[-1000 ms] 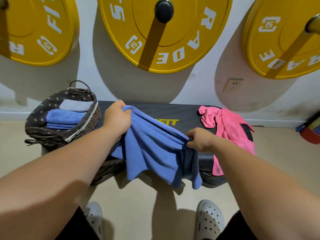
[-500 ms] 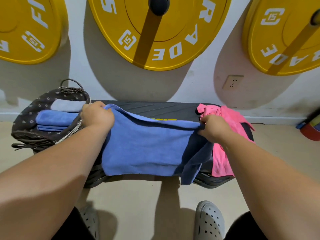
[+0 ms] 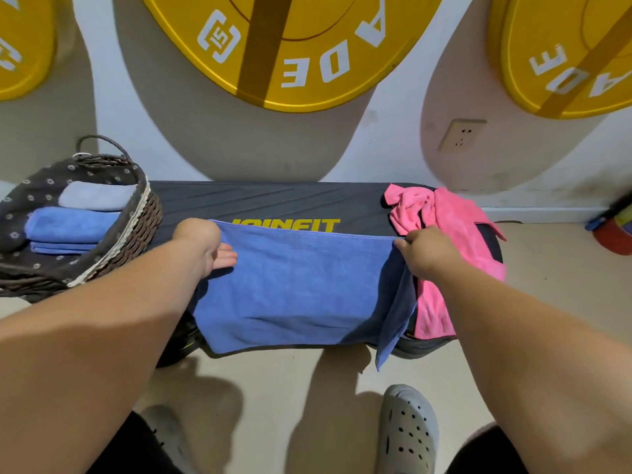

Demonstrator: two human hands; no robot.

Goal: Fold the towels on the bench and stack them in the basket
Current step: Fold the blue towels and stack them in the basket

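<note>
- a second ago the blue towel (image 3: 294,285) hung bunched in the air; now it lay spread flat across the middle of the bench (image 3: 273,200), its front edge draped over the bench's near side.
- the right hand (image 3: 424,251) pinched the far right corner, just beside the crumpled pink towel (image 3: 444,217) on the bench's right end.
- the left hand (image 3: 201,244) sat on the far left corner, fingers on the cloth; pinching or pressing, couldn't tell.
- spreading looked done, folding next; the basket (image 3: 136,227) at the bench's left end already held folded towels (image 3: 68,227).

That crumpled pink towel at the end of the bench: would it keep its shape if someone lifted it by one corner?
Probably not: the pink towel lies bunched in soft folds and droops over the bench edge, so it looks floppy. It seems thin, so likely light. The hanging part might drag it off if nudged.
</note>
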